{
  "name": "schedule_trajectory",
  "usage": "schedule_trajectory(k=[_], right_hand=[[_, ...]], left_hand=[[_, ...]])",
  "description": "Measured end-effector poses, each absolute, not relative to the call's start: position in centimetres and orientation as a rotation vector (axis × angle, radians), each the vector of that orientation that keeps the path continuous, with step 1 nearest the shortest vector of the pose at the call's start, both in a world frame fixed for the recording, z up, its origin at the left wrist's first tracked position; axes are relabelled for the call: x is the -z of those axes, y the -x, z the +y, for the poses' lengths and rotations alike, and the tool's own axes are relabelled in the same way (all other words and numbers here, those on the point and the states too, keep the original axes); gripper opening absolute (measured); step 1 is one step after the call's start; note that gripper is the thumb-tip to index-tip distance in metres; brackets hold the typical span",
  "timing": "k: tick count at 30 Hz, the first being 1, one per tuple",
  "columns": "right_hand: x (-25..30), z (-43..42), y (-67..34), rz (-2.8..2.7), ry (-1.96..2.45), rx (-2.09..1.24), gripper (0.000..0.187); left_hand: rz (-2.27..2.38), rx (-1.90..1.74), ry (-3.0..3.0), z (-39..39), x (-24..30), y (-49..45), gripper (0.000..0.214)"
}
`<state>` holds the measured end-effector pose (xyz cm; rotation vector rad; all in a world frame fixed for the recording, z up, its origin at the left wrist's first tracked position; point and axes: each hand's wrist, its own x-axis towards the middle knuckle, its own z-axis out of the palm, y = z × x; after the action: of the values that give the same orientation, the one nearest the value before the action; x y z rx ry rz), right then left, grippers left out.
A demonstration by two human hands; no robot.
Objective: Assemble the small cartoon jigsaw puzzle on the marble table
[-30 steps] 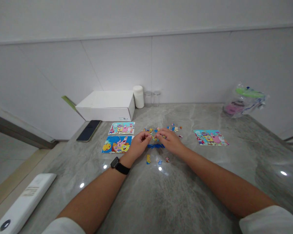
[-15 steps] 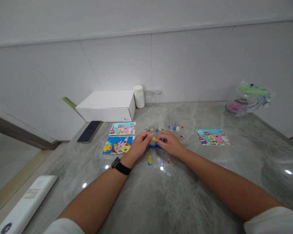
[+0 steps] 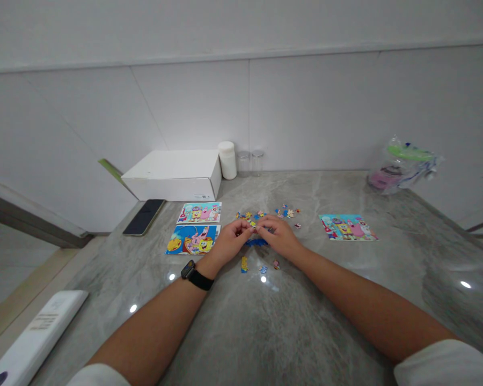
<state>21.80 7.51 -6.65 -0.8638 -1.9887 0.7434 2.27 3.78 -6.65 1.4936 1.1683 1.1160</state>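
Left hand (image 3: 231, 241) and right hand (image 3: 280, 236) met, fingertips close together, at a small yellow puzzle piece (image 3: 253, 224) mid-tabletop (image 3: 306, 321), just far of a blue strip (image 3: 256, 243); could not tell whether either was clamped on it. Piece looked very light, thin and stiff, likely card, its knobs apt to bend. Best hold judged a gentle pinch on opposite edges, clear of the knobs.

White box (image 3: 169, 187): printed label (image 3: 206, 197) on its front, too small for me to read.
White device (image 3: 67, 302): lines of print (image 3: 45, 320) I cannot make out.
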Motion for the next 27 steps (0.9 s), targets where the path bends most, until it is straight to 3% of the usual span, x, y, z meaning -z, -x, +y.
schedule_trajectory(k=[10, 14, 27], right_hand=[[5.7, 7.6, -22.3, -2.108, 0.875, -0.526, 0.017], [4.7, 7.5, -22.8, -2.214, 0.759, -0.353, 0.031], [3.8, 4.6, -25.8, -2.264, 0.812, -0.19, 0.021]], left_hand=[[1.158, -1.079, -1.486, 3.6, 6.1, -2.4, 0.031], [1.137, -1.064, -1.485, 3.5, 5.9, -2.4, 0.033], [1.104, -0.922, -1.783, 1.7, 3.9, -3.1, 0.023]])
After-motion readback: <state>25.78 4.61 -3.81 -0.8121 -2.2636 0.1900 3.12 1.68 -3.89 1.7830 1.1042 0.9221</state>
